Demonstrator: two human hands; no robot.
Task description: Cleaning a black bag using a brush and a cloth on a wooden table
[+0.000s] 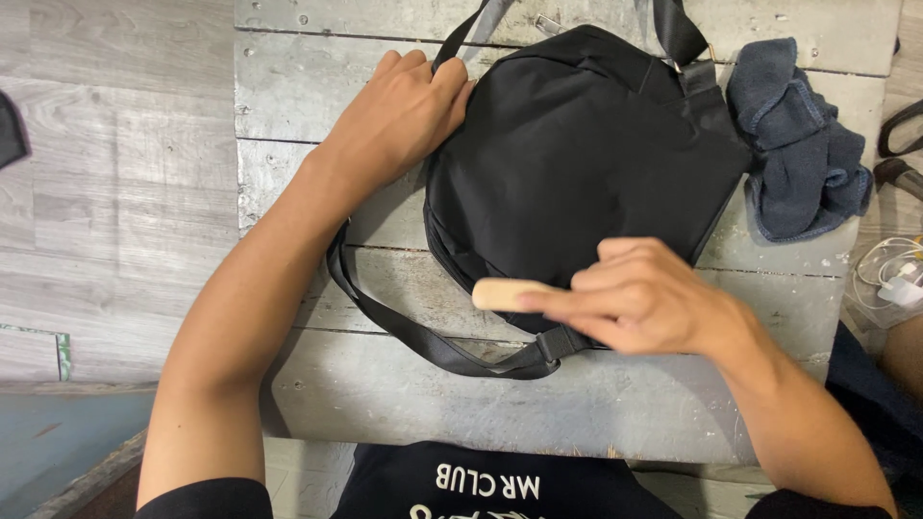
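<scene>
Head view, single frame. I log left to right.

Far left of the frame: grey wood-plank floor [106,211], with a dark object cut off by the left edge that I cannot identify.

Left of centre: my left hand [399,120] lies palm down on the bench [317,86], a weathered grey plank surface. Its fingers are bent over the upper left edge of the black bag [577,163], pressing there; I log it as gripping the bag's edge, thumb side hidden from me.

Centre: the black bag lies flat on the bench, filling the middle and upper middle of the frame. Its black strap [404,332] loops out from the bag's left side, runs down across the planks and comes back to a buckle below the bag's lower edge. A second length of strap leaves the top of the frame above the bag.

Centre right, lower: my right hand [639,293] is clenched around a light wooden-handled tool [510,293], most likely a brush; the bristle side is hidden, so I cannot confirm. The pale rounded end sticks out to the left of my fingers and sits over the bag's lower edge, touching or just above the fabric; motion blur keeps me from telling which.

Right: a crumpled dark blue-grey cloth [803,154] rests on the bench just beside the bag's right edge.

Far right edge: a white cable and plug [899,284], off the bench.
</scene>
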